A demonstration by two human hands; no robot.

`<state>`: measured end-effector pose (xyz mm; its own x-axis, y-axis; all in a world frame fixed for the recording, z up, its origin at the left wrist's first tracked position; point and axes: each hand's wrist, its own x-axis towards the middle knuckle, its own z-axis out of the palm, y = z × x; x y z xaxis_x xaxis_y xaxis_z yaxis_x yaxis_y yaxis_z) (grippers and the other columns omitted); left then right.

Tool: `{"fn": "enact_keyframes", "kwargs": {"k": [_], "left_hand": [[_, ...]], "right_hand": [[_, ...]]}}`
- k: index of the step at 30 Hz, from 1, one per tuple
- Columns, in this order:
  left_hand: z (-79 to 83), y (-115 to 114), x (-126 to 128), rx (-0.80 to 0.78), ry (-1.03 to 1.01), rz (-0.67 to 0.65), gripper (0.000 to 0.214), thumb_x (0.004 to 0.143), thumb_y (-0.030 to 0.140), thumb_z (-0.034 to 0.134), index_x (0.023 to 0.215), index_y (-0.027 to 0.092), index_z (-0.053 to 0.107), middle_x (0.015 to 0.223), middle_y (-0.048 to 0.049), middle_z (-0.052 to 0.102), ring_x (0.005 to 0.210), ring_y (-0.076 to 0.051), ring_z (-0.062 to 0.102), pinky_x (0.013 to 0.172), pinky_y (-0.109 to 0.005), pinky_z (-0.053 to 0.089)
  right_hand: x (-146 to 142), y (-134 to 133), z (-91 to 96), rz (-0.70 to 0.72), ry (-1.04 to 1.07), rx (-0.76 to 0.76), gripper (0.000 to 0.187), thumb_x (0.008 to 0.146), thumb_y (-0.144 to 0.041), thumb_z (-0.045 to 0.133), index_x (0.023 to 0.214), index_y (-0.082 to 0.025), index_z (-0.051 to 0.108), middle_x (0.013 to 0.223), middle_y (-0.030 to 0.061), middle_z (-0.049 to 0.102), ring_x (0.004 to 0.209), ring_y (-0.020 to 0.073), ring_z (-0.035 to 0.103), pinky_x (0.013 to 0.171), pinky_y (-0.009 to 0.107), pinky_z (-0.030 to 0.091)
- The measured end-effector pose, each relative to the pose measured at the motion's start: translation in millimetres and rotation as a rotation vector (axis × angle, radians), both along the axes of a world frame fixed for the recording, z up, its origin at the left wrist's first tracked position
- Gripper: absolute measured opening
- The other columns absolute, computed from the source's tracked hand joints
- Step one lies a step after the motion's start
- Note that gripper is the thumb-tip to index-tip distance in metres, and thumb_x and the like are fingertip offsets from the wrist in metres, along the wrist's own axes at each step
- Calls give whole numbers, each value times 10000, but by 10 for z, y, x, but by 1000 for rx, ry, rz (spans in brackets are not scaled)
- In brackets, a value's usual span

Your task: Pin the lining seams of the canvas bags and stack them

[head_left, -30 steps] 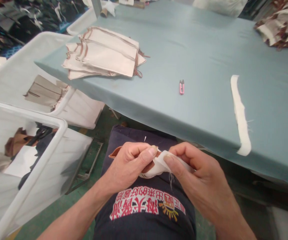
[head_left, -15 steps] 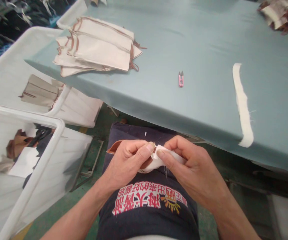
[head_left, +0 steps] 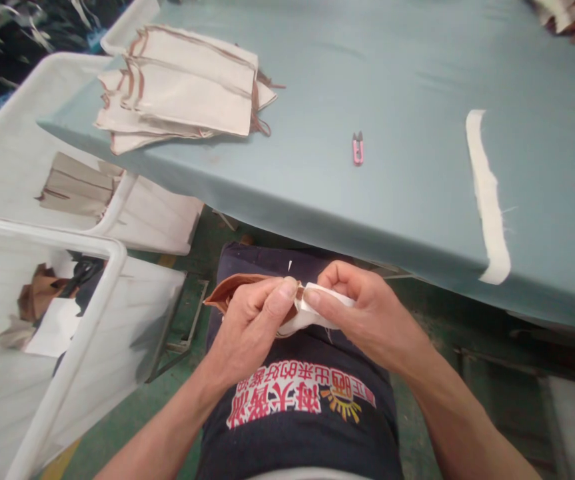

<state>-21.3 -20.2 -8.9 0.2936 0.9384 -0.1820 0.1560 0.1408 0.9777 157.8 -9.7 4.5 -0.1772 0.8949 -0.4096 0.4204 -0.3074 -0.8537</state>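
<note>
Above my lap, my left hand (head_left: 254, 320) pinches a piece of brown and off-white fabric (head_left: 234, 287) between thumb and forefinger. Its brown part sticks out to the left behind the fingers, and a pale part hangs below. Close beside it, my right hand (head_left: 362, 310) is closed on a white cloth strip (head_left: 330, 298), thumb on top. The two sets of fingertips are a small gap apart. Whether the strip is joined to the fabric is hidden by the fingers. A few loose threads dangle under the right hand.
On the blue-green table (head_left: 317, 193) lie a stack of off-white pouches (head_left: 192, 83) with brown edging, pink thread snips (head_left: 358, 149) and a long off-white strip (head_left: 487, 200). More pieces (head_left: 570, 17) are at the far right. White bins (head_left: 117, 287) with fabric scraps stand at left.
Both hands have shifted slightly left and up with the fabric, and more of its brown part shows at the left. The camera view has moved a little.
</note>
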Motion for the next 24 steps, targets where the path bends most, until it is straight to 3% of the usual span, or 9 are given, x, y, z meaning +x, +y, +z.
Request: {"fn": "enact_keyframes", "kwargs": {"k": [5,13,19,24], "left_hand": [[12,4,0,-36,41,-41,240,889,294,575,687,168,544,683,10,532,624,-115,453,562,-238,353],[-94,-63,125,20,54,132,160,812,197,527,678,154,603,659,11,575,594,-105,471,538,-214,381],[-100,-108,182,153,89,185,162,777,120,507,638,163,576,643,25,606,595,-92,510,541,-181,394],[-96,-115,231,217,111,172,160,746,91,467,618,170,523,625,29,574,595,-94,510,574,-195,408]], "right_hand": [[-9,-45,-20,-26,-58,21,290,845,-465,612,730,-210,538,545,-59,534,489,97,436,467,226,275],[22,-30,-145,-7,45,-8,317,837,-465,653,720,-203,518,566,-66,496,510,84,380,479,221,246],[78,22,-238,60,411,-241,506,746,-602,800,746,-186,511,587,-70,473,517,67,344,458,194,228],[126,28,-369,80,630,-433,543,732,-615,836,762,-184,507,587,-75,484,474,48,355,439,172,241]]}}
